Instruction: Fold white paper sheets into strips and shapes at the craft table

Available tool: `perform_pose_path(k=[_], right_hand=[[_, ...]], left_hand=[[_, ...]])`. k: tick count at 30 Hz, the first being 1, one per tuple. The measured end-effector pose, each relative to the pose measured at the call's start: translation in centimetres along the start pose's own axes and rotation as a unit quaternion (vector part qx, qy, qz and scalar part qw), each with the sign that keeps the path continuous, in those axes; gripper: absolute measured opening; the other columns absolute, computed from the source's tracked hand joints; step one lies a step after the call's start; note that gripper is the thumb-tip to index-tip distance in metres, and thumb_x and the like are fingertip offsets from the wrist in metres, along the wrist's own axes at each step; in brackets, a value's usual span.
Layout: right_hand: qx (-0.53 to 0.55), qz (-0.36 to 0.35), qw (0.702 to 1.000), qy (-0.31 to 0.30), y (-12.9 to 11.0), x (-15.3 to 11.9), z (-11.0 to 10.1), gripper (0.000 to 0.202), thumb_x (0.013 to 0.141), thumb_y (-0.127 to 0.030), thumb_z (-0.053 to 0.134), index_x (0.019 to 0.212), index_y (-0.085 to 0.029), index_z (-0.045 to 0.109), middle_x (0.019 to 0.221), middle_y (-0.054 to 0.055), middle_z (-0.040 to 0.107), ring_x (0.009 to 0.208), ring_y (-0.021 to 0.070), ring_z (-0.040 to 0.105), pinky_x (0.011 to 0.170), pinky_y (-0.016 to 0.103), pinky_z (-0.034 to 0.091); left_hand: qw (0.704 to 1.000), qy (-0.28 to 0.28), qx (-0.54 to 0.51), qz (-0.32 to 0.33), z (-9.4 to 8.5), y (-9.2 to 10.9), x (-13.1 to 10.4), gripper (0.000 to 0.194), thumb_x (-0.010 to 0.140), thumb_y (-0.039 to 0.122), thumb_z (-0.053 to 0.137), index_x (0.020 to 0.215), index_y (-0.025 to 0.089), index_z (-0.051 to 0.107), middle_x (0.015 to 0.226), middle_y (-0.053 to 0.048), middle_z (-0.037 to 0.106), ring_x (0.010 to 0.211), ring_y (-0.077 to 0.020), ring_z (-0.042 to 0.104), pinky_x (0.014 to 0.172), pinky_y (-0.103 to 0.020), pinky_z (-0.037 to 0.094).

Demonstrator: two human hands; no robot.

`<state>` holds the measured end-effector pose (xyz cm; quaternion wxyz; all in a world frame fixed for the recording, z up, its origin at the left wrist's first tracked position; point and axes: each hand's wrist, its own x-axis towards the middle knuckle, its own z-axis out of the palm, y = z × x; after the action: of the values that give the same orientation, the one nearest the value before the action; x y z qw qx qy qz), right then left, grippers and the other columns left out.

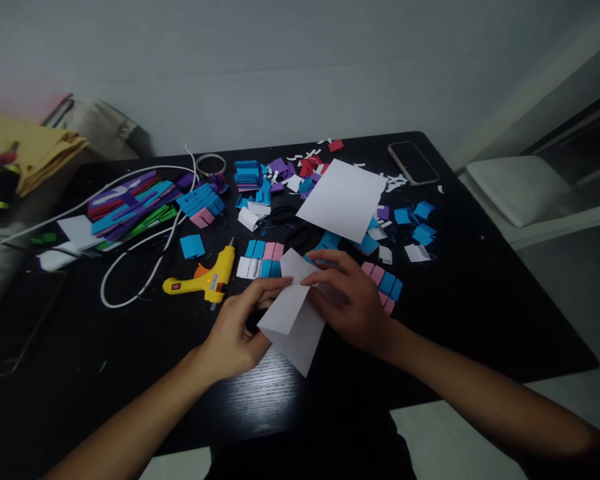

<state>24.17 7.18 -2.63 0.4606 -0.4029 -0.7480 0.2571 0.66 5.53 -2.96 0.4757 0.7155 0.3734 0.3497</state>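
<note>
A sheet of white paper (300, 333), bent over on itself, is held above the near middle of the black table. My left hand (237, 330) grips its left side, with the fingertips near the fold. My right hand (353, 297) pinches the upper right part of the same sheet. Behind the hands lie joined blue, pink and white folded paper pieces (265, 251); another pink and blue group (390, 285) shows beside my right hand. To the left of my left hand lies a yellow glue gun (213, 277) with a small orange light on it.
A flat white sheet (343, 199) covers part of a scatter of coloured scraps. At the back right lies a phone (413, 163). Coloured paper strips (130, 203) and a looping white cable (113, 280) occupy the left, with a dark tablet-like device (23, 320) at the edge.
</note>
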Motion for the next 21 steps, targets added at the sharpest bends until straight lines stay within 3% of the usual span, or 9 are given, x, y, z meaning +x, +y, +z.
perform_pose_path(k=[2, 5, 8, 11, 14, 21], right_hand=[[0.072, 0.103, 0.992, -0.028, 0.0, 0.2, -0.2, 0.014, 0.088, -0.02, 0.076, 0.102, -0.023, 0.074, 0.135, 0.013, 0.062, 0.129, 0.0295, 0.062, 0.105, 0.051, 0.055], [0.193, 0.219, 0.954, -0.062, 0.2, 0.6, -0.4, 0.028, 0.08, -0.026, 0.085, 0.106, -0.026, 0.074, 0.142, 0.01, 0.059, 0.135, 0.0302, 0.058, 0.105, 0.05, 0.054], [0.303, 0.262, 0.911, -0.099, 0.7, 0.8, -0.4, 0.035, 0.072, -0.025, 0.091, 0.104, -0.027, 0.077, 0.134, 0.006, 0.064, 0.12, 0.0247, 0.067, 0.102, 0.042, 0.055], [0.356, 0.283, 0.88, -0.134, 0.8, 0.8, -0.3, 0.031, 0.071, -0.025, 0.093, 0.098, -0.027, 0.079, 0.109, 0.002, 0.073, 0.099, 0.019, 0.072, 0.088, 0.034, 0.059], [0.345, 0.285, 0.884, -0.136, 0.5, 0.8, -0.3, 0.026, 0.071, -0.025, 0.093, 0.095, -0.027, 0.081, 0.098, 0.001, 0.075, 0.097, 0.0182, 0.071, 0.087, 0.031, 0.058], [0.289, 0.247, 0.92, -0.097, -0.2, 0.8, -0.5, 0.022, 0.076, -0.023, 0.089, 0.096, -0.028, 0.082, 0.103, 0.002, 0.072, 0.101, 0.019, 0.069, 0.086, 0.031, 0.056]], left_hand=[[1.0, 0.004, -0.005, 0.008, -0.1, 0.0, 0.1, 0.061, 0.084, 0.007, 0.065, 0.141, 0.025, 0.055, 0.126, -0.009, 0.073, 0.108, -0.0241, 0.075, 0.087, -0.032, 0.061], [1.0, 0.013, -0.01, 0.019, -0.3, 0.1, 0.3, 0.049, 0.09, 0.011, 0.066, 0.136, 0.024, 0.059, 0.12, -0.008, 0.075, 0.102, -0.0206, 0.076, 0.085, -0.028, 0.061], [0.999, 0.019, -0.001, 0.028, -0.5, 0.2, 0.5, 0.038, 0.092, 0.016, 0.068, 0.128, 0.024, 0.063, 0.106, -0.005, 0.076, 0.088, -0.0154, 0.076, 0.077, -0.023, 0.06], [0.999, 0.037, 0.006, 0.039, -0.7, 0.3, 0.6, 0.037, 0.09, 0.02, 0.072, 0.126, 0.024, 0.064, 0.107, -0.004, 0.075, 0.087, -0.0147, 0.075, 0.077, -0.023, 0.06], [0.997, 0.046, 0.012, 0.055, -0.8, 0.4, 0.6, 0.035, 0.09, 0.022, 0.073, 0.124, 0.023, 0.063, 0.109, -0.004, 0.074, 0.091, -0.0148, 0.074, 0.08, -0.023, 0.06], [0.995, 0.053, 0.037, 0.073, -0.7, 0.3, 0.5, 0.029, 0.088, 0.018, 0.073, 0.114, 0.022, 0.063, 0.105, -0.004, 0.071, 0.089, -0.0133, 0.073, 0.081, -0.021, 0.059]])
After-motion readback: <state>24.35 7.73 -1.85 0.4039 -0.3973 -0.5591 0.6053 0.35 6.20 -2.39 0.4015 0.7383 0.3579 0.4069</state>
